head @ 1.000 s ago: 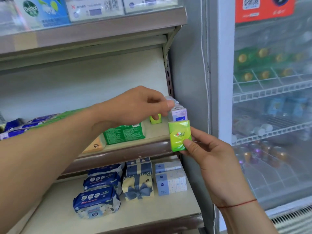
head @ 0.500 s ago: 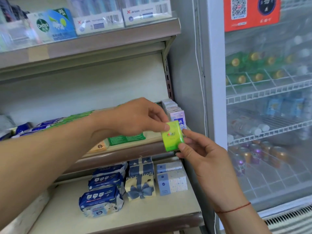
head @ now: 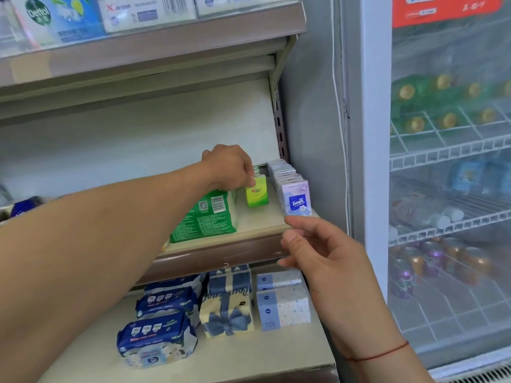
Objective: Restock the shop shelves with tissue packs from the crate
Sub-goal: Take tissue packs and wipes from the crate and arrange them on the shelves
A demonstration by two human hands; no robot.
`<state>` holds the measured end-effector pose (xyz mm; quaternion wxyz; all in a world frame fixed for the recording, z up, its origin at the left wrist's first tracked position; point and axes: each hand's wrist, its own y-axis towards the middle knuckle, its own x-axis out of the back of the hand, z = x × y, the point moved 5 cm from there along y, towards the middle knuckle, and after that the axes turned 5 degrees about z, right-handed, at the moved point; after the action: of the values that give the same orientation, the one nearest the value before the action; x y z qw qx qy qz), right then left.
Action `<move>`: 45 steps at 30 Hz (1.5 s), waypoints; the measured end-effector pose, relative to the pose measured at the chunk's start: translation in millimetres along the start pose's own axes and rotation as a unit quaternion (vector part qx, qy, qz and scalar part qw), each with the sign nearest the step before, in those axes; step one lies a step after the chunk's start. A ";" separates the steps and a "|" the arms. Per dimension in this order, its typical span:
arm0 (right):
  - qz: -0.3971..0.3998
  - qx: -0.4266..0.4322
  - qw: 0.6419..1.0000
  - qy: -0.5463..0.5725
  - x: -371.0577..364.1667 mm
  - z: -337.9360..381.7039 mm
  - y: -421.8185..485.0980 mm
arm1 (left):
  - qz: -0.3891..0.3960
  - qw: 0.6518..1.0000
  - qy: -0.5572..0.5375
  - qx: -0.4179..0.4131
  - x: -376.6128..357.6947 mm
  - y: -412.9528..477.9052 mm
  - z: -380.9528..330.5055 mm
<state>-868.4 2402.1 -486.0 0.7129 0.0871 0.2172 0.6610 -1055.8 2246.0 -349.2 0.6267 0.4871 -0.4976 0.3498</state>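
Nearest, the right hand point(head: 329, 261) hangs just below and in front of the row of Tempo packs point(head: 290, 186), fingers loosely bent and holding nothing. Whether its forefinger touches the shelf lip I cannot tell. Left of that row, across a bare strip of the middle shelf point(head: 262, 225), the lime-green tissue pack point(head: 257, 193) stands upright, face outward. The left hand point(head: 229, 170) reaches over it and pinches its top edge. Left of it again lies a large green pack point(head: 204, 217), close beside.

The pack looks light and narrow, so it is likely to tip. It is best set square, parallel to the Tempo row, and released only once its base sits flat. What stands behind it, further from the row's front, is too hidden to tell.
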 end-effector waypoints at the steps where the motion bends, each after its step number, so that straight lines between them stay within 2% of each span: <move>1: -0.001 -0.001 1.000 0.003 -0.4 -0.6 1.0 | 0.006 1.000 0.011 0.006 -5.0 4.3 1.2; 9: 0.000 0.006 1.000 0.010 -7.0 -1.9 6.4 | 0.056 0.996 0.062 0.032 -20.9 22.4 0.3; 32: -0.006 0.006 1.000 0.026 -8.0 -3.9 9.0 | 0.087 0.992 0.091 0.030 -19.1 24.6 -4.1; 36: -0.009 0.014 1.000 0.015 -6.7 -2.0 8.8 | 0.017 0.998 0.062 0.008 8.5 2.4 -9.6; 40: 0.003 0.025 1.000 -0.002 -12.9 3.1 3.3 | -0.109 0.989 -0.095 -0.014 35.2 -56.7 -0.2; 45: 0.067 0.024 0.997 0.004 -55.0 5.5 -20.3 | -0.171 0.964 -0.205 -0.012 38.0 -169.4 36.0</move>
<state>-849.4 2346.9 -478.8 0.6641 0.1164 0.2296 0.7020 -899.7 2162.2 -355.9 0.5678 0.6186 -0.5288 0.1240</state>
